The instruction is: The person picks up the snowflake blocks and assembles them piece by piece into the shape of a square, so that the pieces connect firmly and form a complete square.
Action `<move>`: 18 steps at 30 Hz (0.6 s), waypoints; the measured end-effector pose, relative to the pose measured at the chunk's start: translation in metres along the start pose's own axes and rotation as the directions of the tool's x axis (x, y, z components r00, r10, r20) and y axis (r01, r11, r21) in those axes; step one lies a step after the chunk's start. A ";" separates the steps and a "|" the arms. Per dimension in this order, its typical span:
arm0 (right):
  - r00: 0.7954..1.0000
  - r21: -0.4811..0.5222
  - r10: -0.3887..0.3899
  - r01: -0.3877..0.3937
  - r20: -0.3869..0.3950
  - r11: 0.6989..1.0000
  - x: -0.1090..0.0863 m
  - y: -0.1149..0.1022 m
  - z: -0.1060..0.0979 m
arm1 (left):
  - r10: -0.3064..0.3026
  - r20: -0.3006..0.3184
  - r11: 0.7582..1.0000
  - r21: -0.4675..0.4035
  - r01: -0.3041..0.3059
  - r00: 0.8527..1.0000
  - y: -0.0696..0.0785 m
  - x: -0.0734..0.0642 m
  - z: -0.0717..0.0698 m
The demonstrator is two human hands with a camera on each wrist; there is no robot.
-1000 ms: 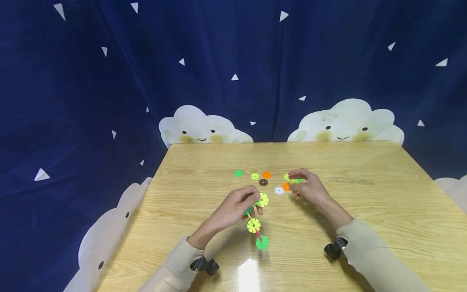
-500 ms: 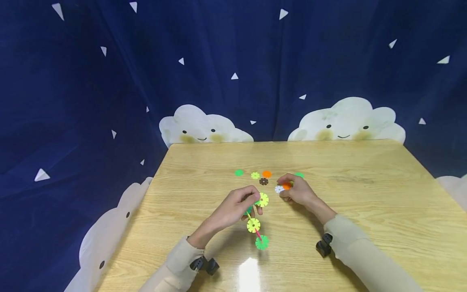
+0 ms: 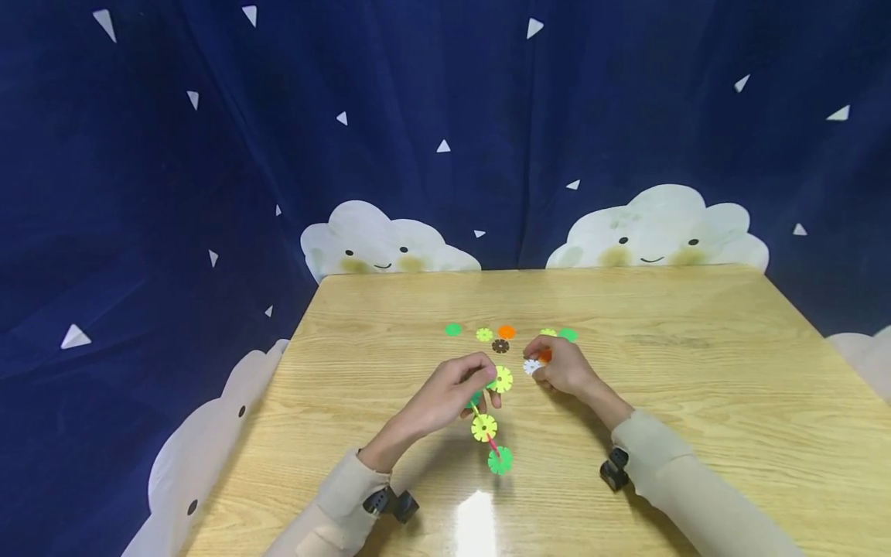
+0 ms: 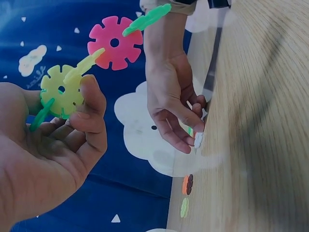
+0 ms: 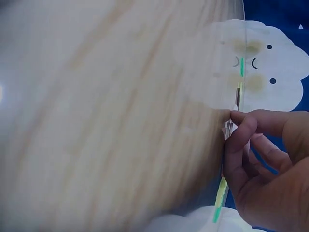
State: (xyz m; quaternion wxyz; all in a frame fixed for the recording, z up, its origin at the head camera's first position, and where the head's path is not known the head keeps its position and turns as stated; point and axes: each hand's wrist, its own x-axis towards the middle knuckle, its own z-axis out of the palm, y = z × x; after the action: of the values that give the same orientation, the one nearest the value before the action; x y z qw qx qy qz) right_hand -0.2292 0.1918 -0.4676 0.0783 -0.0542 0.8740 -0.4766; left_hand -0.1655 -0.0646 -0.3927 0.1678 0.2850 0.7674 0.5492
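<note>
My left hand [image 3: 445, 396] holds a chain of notched plastic discs up over the table. A yellow disc [image 3: 483, 428] and a green disc [image 3: 500, 461] hang toward me at its lower end; another yellow disc [image 3: 503, 379] shows beside the fingertips. In the left wrist view a pink disc [image 4: 115, 46] in the chain is linked to a yellow disc [image 4: 60, 94] near my thumb. Farther out, my right hand [image 3: 565, 367] pinches a white notched disc [image 3: 531, 367] by its edge, low over the tabletop. An orange disc [image 3: 546, 356] lies partly hidden behind those fingers.
Beyond the hands lie loose discs: green [image 3: 453, 329], yellow [image 3: 484, 334], orange [image 3: 506, 332] and brown [image 3: 500, 346]. Another yellow disc [image 3: 548, 333] and green disc [image 3: 568, 335] lie behind my right hand. A dark blue curtain [image 3: 418, 93] hangs behind the wooden table [image 3: 376, 309].
My right hand has moved left from the yellow and green discs to the white one, which has shifted slightly toward me. The left hand and its chain have stayed almost still.
</note>
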 end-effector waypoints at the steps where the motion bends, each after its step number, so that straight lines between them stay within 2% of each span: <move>1: 1.000 -0.001 0.000 0.000 0.000 1.000 -0.001 0.000 0.000 | 0.000 0.000 1.000 0.000 0.000 1.000 0.000 0.000 0.000; 9: 1.000 0.012 0.027 -0.027 0.007 1.000 -0.006 0.002 -0.001 | -0.005 0.005 1.000 -0.002 0.005 1.000 -0.001 0.001 0.001; 18: 0.995 0.129 -0.030 0.017 0.099 0.992 -0.020 0.003 -0.001 | -0.015 -0.001 1.000 -0.019 0.015 1.000 -0.001 0.001 0.003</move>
State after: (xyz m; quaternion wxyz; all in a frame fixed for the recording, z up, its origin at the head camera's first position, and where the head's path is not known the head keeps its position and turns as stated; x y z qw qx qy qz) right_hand -0.2099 0.1975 -0.4673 0.1201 -0.0834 0.8359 -0.5290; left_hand -0.1652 -0.0623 -0.3945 0.1744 0.2772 0.7643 0.5555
